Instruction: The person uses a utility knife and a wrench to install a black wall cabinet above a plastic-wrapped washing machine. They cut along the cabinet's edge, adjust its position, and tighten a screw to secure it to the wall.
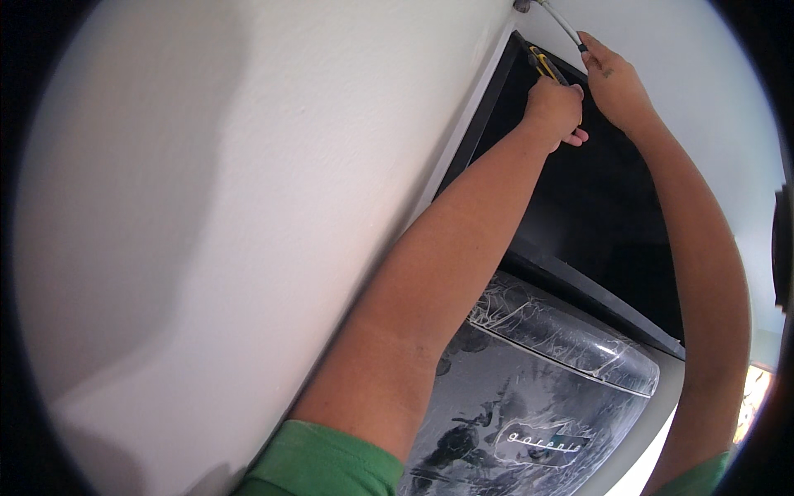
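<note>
My left hand (556,107) is raised high and closed around a tool with a yellow-and-black handle (543,64), near the top edge of a dark recess (604,198). My right hand (614,81) reaches up beside it, its fingertips pinching a thin grey hose (561,23) that runs up to a fitting (522,6) at the top of the wall. Both forearms stretch upward from the lower edge, in green sleeves (327,463).
A white wall (248,207) fills the left side. Below the dark recess stands a rounded dark appliance (529,397) wrapped in clear plastic film, beneath a dark ledge (595,298). More white wall lies to the right of the recess.
</note>
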Available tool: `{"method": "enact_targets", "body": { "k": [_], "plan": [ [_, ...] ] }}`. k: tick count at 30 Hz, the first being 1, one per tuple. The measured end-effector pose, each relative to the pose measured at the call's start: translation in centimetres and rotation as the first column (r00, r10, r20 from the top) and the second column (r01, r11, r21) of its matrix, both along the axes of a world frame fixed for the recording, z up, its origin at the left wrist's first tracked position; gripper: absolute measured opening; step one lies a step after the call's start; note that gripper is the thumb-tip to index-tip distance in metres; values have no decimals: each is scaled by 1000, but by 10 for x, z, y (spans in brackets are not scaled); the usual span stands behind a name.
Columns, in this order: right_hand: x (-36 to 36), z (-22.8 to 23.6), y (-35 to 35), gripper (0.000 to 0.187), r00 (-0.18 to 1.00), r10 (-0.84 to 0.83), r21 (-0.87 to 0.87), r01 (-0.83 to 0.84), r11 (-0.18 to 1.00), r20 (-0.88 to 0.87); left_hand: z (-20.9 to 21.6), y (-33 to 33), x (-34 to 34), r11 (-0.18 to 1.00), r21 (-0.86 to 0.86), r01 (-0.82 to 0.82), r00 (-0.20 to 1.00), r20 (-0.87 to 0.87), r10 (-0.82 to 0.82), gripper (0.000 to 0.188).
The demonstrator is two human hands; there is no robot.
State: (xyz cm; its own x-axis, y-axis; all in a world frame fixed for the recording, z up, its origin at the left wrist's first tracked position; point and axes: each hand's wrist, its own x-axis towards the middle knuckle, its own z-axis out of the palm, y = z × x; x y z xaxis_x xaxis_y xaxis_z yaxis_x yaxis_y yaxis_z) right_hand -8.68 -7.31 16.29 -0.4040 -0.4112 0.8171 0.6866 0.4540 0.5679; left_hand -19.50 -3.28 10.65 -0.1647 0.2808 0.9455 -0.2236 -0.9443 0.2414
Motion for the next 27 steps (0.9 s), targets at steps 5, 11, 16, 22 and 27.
{"method": "enact_targets", "body": {
  "k": [5,11,16,22,27],
  "plan": [
    [1,2,2,40,997,-76,-5,76,997,-15,1,1,-3,1000,13,-17,1000,-7,17,33],
    [17,18,9,40,998,-62,3,62,998,1,-1,-3,5,999,4,-41,999,16,41,38],
    [1,-16,-22,41,996,31,-71,-37,997,-79,-1,-2,-5,999,6,-47,999,23,47,39],
    [13,6,12,41,994,-111,-59,109,992,-23,-3,-4,-1,999,-7,-53,999,5,53,40],
    [6,1,-4,42,999,-46,-40,45,998,-22,-3,-5,-5,998,-4,-64,998,-7,64,41]
  ]
}}
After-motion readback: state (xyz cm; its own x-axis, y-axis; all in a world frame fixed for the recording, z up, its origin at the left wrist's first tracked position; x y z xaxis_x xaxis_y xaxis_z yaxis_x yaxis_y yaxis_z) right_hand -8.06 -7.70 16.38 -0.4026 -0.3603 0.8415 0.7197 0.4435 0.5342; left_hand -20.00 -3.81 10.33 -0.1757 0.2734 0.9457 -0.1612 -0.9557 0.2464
